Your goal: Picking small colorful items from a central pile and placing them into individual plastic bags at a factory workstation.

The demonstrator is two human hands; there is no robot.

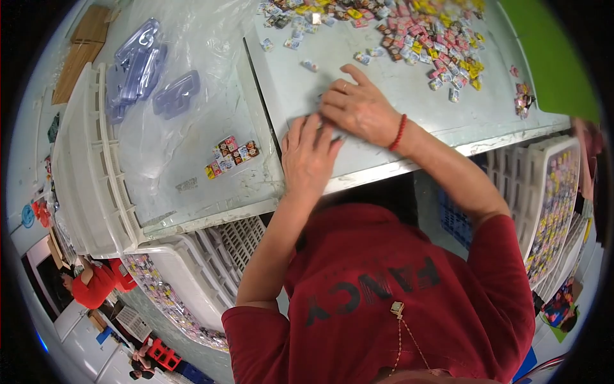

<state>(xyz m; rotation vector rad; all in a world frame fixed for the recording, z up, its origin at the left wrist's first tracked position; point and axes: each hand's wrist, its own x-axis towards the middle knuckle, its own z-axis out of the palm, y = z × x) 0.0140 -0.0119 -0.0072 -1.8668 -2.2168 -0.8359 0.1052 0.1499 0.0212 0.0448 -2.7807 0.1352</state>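
Note:
Close together near the front edge of the table, my two hands meet over something small that their fingers mostly cover. My left hand point(309, 157) has its fingers bent down to the tabletop, closed on what lies beneath. From the right comes my right hand point(362, 112), a red bead bracelet at its wrist. Its index finger lifts away while the others curl in beside my left fingertips. Just beyond lies a loose small printed piece point(309, 65). A big pile of such pieces point(435, 45), pink, yellow, white and brown, spreads over the far side.
Left of a seam in the table sits a block of joined printed pieces point(231, 157). Clear bluish plastic trays point(137, 70) rest on plastic sheeting point(211, 57). A white crate point(86, 160) stands at the left, a green board point(550, 57) at the far right. Filled racks point(553, 205) sit below.

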